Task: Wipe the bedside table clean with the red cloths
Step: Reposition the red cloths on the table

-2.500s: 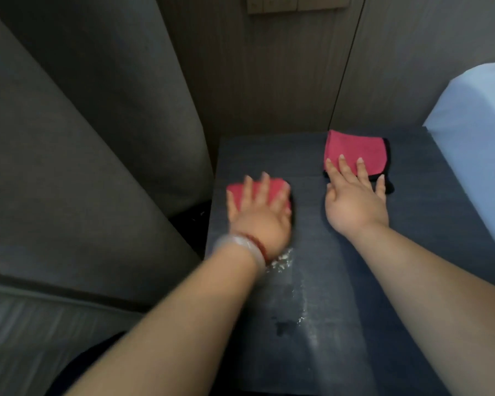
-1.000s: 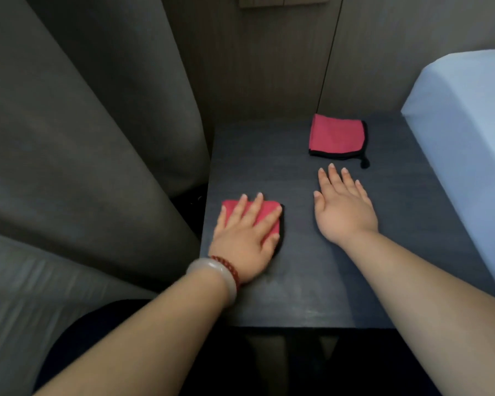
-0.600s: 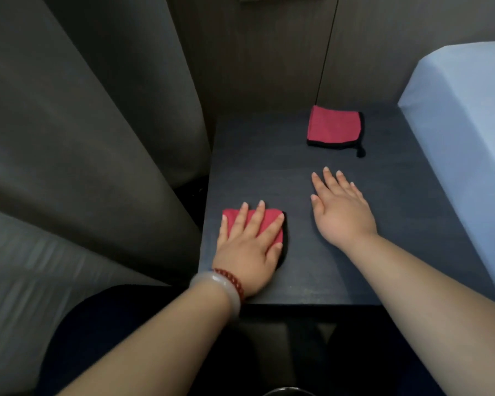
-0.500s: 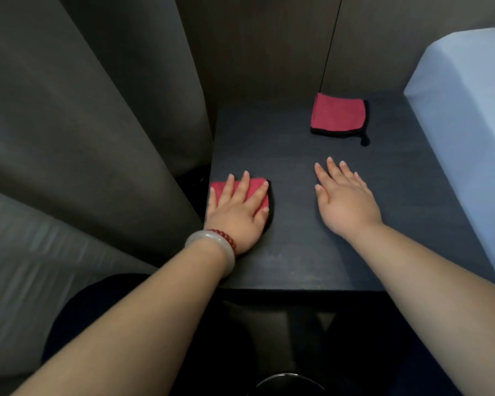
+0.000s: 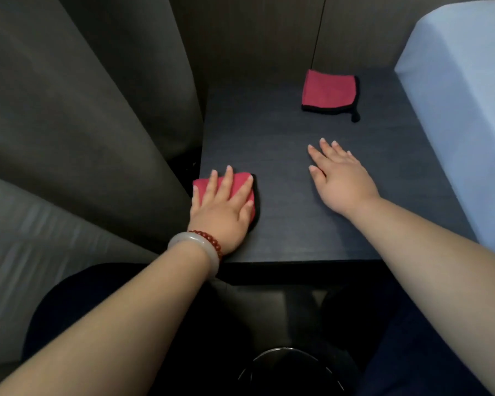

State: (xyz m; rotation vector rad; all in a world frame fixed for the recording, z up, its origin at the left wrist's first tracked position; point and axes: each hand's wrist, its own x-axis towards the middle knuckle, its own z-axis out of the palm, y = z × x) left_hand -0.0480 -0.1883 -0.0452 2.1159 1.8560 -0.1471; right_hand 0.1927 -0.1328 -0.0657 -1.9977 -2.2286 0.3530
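Observation:
The dark bedside table [image 5: 283,155] fills the middle of the view. My left hand [image 5: 222,208] presses flat on a folded red cloth with black trim [image 5: 242,181] at the table's front left corner, fingers spread over it. The cloth's left edge reaches the table's left edge. My right hand [image 5: 340,178] lies palm down on the bare tabletop, fingers apart, holding nothing. A second red cloth [image 5: 329,91], folded with a black border and a small loop, lies alone at the back of the table, well beyond my right fingertips.
Grey curtains [image 5: 83,124] hang close against the table's left side. A bed with a pale sheet [image 5: 463,90] borders the right side. A wood-panelled wall [image 5: 255,32] stands behind. A dark round object [image 5: 292,372] sits on the floor below the front edge.
My left hand has slid its cloth from the table's middle toward the front left corner. My right hand has come off the far cloth and drawn back onto bare tabletop.

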